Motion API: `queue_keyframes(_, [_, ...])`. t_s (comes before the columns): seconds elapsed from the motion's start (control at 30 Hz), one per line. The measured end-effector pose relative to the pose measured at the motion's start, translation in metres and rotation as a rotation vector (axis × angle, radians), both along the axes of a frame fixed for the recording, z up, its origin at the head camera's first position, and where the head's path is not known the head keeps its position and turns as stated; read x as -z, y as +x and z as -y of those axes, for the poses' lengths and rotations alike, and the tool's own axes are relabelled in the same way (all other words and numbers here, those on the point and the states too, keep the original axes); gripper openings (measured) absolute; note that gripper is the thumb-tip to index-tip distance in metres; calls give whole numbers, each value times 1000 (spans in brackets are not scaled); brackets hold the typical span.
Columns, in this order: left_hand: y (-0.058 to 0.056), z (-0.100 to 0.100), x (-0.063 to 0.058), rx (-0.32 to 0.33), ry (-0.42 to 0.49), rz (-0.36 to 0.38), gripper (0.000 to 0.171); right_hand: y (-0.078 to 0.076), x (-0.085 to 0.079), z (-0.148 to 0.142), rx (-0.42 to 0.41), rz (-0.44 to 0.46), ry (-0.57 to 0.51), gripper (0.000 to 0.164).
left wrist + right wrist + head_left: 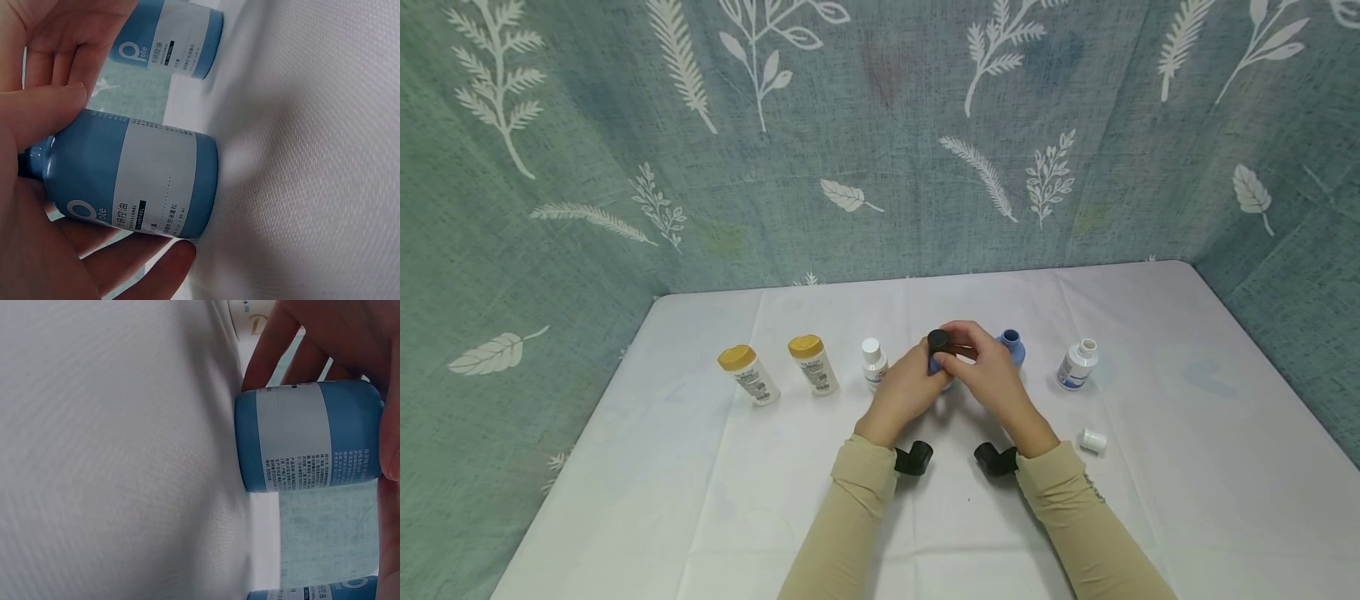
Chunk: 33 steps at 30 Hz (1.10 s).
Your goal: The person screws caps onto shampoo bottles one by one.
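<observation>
Forearms [844, 521] angled inward, left hand [904, 387] curled in a grip, right hand [988, 371] pinching close beside it

Soft-edged shadows dim the white tablecloth [300, 169].

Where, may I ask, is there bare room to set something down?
Bare white cloth lies left of the leftmost yellow-capped white bottle and right of the open white bottle and cylindrical white cap. Mid-table is crowded: left hand, right hand, black-capped blue bottle and open blue bottle.
</observation>
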<state>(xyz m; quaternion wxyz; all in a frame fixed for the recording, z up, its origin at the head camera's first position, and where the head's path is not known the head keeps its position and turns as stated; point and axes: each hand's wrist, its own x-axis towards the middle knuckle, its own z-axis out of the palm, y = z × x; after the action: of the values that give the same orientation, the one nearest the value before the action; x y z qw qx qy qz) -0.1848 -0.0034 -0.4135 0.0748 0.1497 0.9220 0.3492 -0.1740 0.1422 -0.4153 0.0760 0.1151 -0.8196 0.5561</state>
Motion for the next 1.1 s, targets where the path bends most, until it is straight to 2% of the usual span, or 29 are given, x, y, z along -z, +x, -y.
queue_keyframes(0.4, [-1,-1,1,7,-5,-18,51,0,0,3,38,-37,22,40])
queue_keyframes(0.63, [-2,-1,2,9,-6,-23,49,0,0,3,30,-58,12,44])
queue_keyframes(0.93, [-2,-1,2,6,-3,-25,49,1,-1,3,24,-6,-6,43])
queue_keyframes(1.1, [-1,-1,1,9,2,-13,53,3,-4,0,-19,47,-40,42])
